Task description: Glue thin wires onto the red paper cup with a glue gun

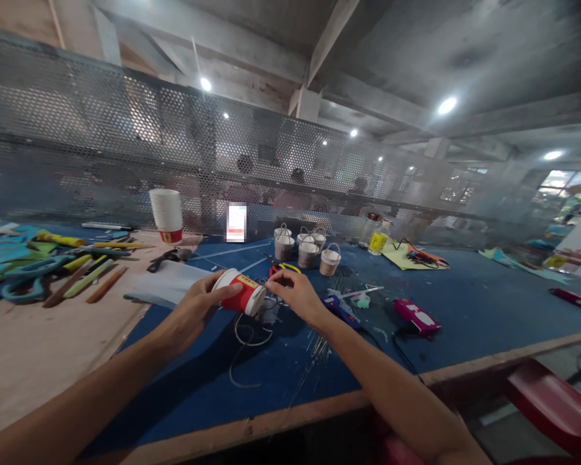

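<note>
My left hand [199, 307] is closed around a red and white paper cup [243, 296], which lies tilted on its side above the blue table. At the cup's right end, my right hand [296, 294] pinches with thumb and forefinger, close to the rim. Whatever sits between those fingertips is too small to make out. Below the cup a thin pale cord [237, 371] loops down onto the table. Pliers with red and yellow handles [286, 267] lie just beyond my right hand. A blue glue gun [341, 311] rests to the right of my right wrist.
Several small handled buckets [308, 254] stand behind my hands. A stack of paper cups [165, 210] is at the back left, near markers and scissors [26, 284]. Thin wires [319, 349] lie in front. To the right is a magenta device [416, 316]. A perforated metal screen [174, 148] borders the back.
</note>
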`<state>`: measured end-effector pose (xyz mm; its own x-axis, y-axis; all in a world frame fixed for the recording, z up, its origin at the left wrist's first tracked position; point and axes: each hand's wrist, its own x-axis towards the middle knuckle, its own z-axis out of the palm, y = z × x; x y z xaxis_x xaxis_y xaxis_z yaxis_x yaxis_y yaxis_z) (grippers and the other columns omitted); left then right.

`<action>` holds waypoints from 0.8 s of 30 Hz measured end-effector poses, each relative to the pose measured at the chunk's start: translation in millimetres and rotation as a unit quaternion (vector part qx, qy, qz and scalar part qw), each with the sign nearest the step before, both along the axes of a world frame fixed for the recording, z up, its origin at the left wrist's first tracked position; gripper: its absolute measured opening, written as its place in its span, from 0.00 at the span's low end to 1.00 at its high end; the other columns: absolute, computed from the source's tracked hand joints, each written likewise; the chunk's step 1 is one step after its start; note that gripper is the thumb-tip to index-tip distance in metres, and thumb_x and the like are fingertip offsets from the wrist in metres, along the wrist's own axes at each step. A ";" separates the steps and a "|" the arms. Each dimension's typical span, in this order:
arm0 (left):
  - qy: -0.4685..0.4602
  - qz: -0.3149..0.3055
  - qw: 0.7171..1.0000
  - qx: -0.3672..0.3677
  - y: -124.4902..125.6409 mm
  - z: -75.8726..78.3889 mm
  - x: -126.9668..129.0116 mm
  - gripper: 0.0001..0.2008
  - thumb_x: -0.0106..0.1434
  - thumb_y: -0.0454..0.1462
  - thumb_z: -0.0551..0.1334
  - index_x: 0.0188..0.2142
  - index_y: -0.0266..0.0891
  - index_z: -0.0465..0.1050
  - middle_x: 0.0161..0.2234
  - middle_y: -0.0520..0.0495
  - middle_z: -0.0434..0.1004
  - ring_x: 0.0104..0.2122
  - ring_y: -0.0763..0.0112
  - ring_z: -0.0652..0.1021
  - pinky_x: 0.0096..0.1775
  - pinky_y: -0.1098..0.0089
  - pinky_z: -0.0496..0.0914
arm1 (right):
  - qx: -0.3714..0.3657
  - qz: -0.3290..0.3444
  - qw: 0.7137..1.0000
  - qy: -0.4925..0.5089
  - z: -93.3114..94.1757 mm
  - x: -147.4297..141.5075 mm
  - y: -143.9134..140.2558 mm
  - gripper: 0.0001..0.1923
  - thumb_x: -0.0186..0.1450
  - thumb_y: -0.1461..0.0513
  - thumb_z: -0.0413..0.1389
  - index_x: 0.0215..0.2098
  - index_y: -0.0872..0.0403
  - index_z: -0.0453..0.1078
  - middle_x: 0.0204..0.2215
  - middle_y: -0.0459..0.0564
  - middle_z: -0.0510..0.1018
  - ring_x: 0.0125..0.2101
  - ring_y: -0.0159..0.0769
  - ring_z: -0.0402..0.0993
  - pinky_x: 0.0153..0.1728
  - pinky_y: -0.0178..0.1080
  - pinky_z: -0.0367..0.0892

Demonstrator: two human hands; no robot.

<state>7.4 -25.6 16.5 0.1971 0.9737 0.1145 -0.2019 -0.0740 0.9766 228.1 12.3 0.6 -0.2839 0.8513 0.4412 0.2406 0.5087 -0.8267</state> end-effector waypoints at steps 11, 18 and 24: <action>-0.012 -0.024 0.999 0.029 -1.3 -0.5 -2.7 0.10 0.56 0.37 0.73 0.36 0.41 0.77 0.33 0.50 0.80 0.32 0.70 0.77 0.35 0.74 0.71 | 0.000 0.011 1.000 0.007 8.6 2.1 -4.9 0.08 0.63 0.56 0.62 0.33 0.53 0.76 0.30 0.45 0.79 0.34 0.34 0.74 0.39 0.36 0.67; -0.010 -0.018 0.999 0.027 -2.9 1.6 -1.9 0.15 0.52 0.36 0.74 0.39 0.40 0.78 0.35 0.49 0.82 0.33 0.66 0.78 0.36 0.71 0.71 | -0.054 0.036 0.998 0.024 10.7 3.5 -5.6 0.09 0.62 0.55 0.63 0.33 0.53 0.76 0.29 0.45 0.79 0.33 0.34 0.74 0.39 0.37 0.68; -0.014 -0.017 0.999 0.036 2.7 -3.1 -4.6 0.17 0.52 0.34 0.74 0.42 0.39 0.79 0.36 0.48 0.82 0.32 0.68 0.77 0.35 0.73 0.71 | -0.062 0.038 0.996 0.053 10.1 4.2 -5.7 0.11 0.62 0.53 0.63 0.35 0.52 0.77 0.32 0.46 0.80 0.36 0.35 0.76 0.42 0.39 0.69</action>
